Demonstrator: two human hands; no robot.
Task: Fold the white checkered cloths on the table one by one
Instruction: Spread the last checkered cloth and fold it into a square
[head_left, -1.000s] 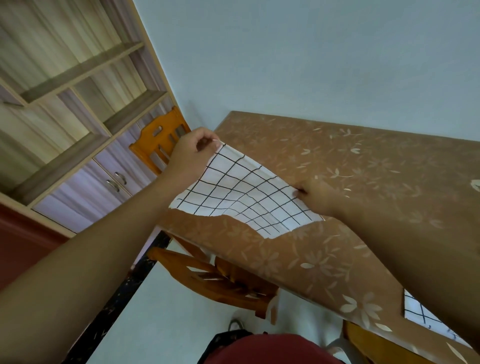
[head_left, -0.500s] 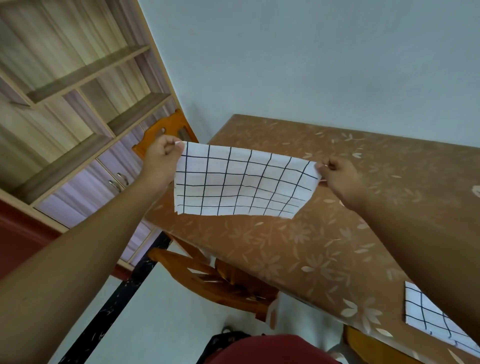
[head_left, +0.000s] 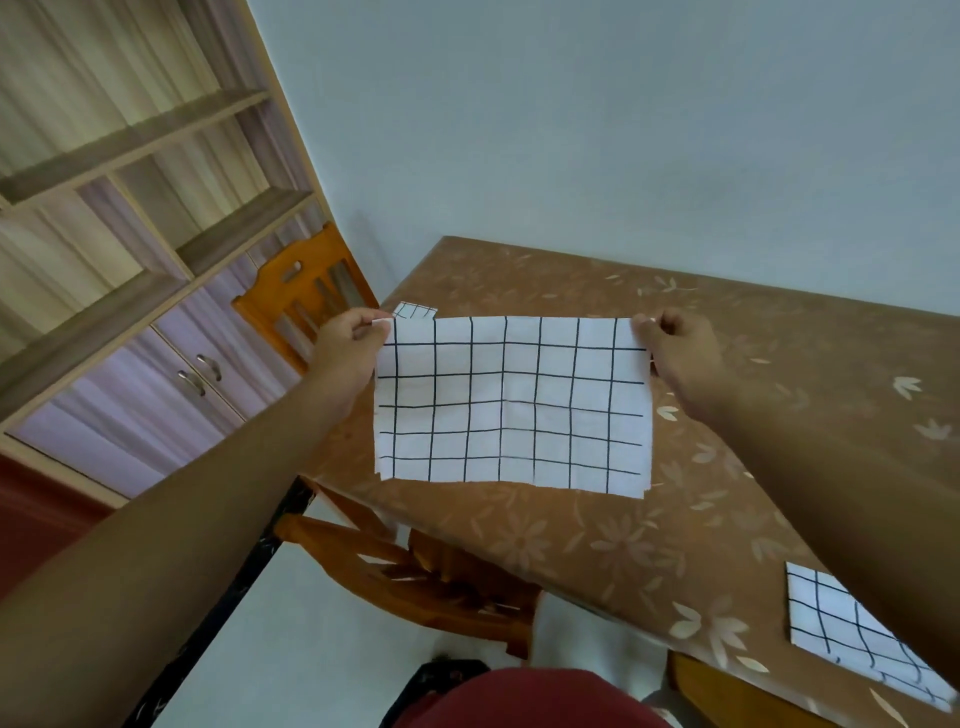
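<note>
Nearest the person, a second checkered cloth lies flat on the table by its near edge, partly hidden under the right forearm and well apart from the work. A wooden chair is tucked under the table's left side. Beyond these, the white checkered cloth hangs in the air over the tabletop, stretched as a wide rectangle with its lower edge free. The left hand pinches its top left corner between thumb and curled fingers, and the right hand pinches its top right corner the same way, so the cloth spans the gap between the two hands and drops below them. It looks doubled: a small flap of a back layer pokes above the top edge beside the left hand, and the bottom right corner shows staggered edges. The step in hand seems to be squaring the cloth for its next fold. To do that well, the layers want aligning first, so the stray flap should be drawn level with the front edge. Then both corners should travel together at even tension, and the grid lines can serve as a guide for a straight crease. Farther off stand another chair and a shelved cabinet against the wall.
</note>
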